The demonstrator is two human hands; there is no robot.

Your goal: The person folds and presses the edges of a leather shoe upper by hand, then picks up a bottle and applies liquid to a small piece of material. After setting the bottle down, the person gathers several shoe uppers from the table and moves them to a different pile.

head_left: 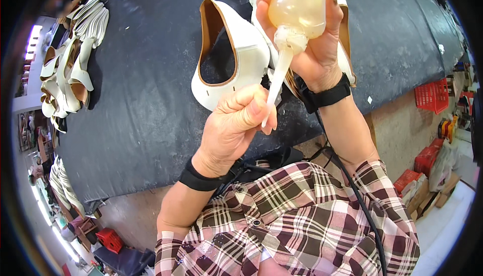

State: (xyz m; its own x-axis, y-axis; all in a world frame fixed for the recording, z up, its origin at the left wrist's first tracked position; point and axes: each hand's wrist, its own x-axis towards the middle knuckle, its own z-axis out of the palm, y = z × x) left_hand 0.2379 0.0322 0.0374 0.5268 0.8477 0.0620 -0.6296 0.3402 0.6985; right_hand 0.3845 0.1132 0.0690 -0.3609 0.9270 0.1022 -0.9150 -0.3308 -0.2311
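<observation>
My right hand (pixel 314 50) grips a clear squeeze bottle (pixel 299 4) of yellowish liquid, held upside down with its long white nozzle (pixel 276 82) pointing down. My left hand (pixel 236 125) is closed just below, its fingertips pinched around the tip of that nozzle. Behind both hands a white shoe upper with tan lining (pixel 229 55) lies on the dark work table (pixel 146 105). Both wrists wear black bands with cables running down.
A pile of white and tan shoe uppers (pixel 73 60) lies at the table's left edge, more at the top. Red plastic crates (pixel 432 95) and boxes stand on the floor to the right. My plaid shirt fills the bottom.
</observation>
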